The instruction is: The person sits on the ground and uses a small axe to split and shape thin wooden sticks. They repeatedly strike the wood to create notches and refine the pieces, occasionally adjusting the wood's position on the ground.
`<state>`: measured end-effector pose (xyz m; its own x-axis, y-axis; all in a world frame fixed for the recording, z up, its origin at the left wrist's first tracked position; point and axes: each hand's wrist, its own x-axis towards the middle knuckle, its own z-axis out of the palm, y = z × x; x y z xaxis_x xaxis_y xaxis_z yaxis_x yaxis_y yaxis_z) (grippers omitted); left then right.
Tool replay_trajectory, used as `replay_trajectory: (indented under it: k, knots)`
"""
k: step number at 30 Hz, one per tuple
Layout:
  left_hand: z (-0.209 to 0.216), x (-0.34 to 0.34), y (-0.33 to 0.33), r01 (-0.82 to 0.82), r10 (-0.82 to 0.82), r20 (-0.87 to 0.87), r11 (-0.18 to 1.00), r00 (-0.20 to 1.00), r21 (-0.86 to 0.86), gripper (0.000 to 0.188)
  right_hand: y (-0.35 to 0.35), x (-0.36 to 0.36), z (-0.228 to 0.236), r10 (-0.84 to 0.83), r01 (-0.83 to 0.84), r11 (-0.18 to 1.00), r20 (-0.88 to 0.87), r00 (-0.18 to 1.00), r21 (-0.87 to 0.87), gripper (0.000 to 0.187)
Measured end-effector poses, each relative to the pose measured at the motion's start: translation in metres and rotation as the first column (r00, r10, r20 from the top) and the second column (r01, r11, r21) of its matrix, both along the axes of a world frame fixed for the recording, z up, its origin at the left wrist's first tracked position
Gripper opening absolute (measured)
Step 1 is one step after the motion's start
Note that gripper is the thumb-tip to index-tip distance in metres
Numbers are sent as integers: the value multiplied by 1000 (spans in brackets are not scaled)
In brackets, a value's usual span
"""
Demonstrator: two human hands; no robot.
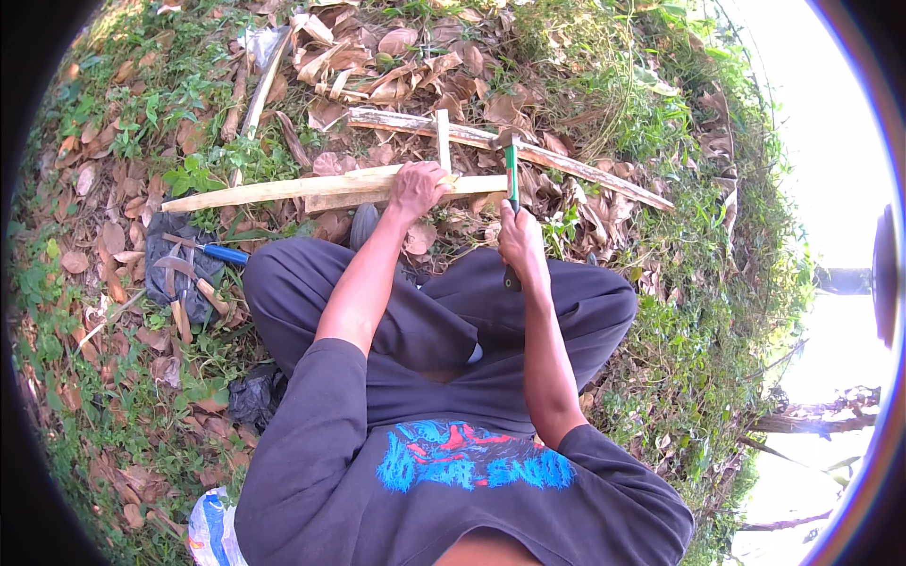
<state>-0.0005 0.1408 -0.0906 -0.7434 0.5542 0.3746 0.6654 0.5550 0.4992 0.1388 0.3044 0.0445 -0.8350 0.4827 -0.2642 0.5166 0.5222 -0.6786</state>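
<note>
My right hand (522, 241) is wrapped around the black grip of a hammer (512, 173) with a green shaft. Its metal head points away from me, over a long split wooden pole (585, 168). Closed over a pale wooden strip (274, 192), my left hand (416, 192) presses near the place where a short upright stick (443, 137) meets it. Another pale board (340, 201) lies just under that strip. Whether a nail sits between the left fingers is too small to tell.
To my left, a dark plastic sheet (179, 226) bears a blue-handled tool (225, 254) and several wooden-handled tools. Dry leaves (401, 80) and sticks cover the ground ahead. My crossed legs (576, 302) lie close beneath the wood. A white-and-blue bag (213, 530) is at lower left.
</note>
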Motion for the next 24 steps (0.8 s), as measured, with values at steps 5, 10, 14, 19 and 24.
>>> replay_trajectory:
  k: [5,10,14,19,24]
  knots:
    - [2,-2,-1,9,-9,29,1000,1000,7,23,-17,9,-11,144,-153,988,195,970,32,56]
    - [3,1,2,-15,15,22,1000,1000,12,23,9,11,-19,80,-79,997,-49,996,21,48]
    - [-2,-1,-2,-19,19,-6,999,1000,30,22,-13,9,3,224,-192,960,-148,963,203,36]
    - [-3,-1,0,-4,4,0,1000,1000,27,22,-25,34,-19,481,-339,789,-172,860,512,27]
    - [2,0,0,-8,9,-21,999,1000,52,23,-39,33,-15,303,-274,907,-44,952,319,35]
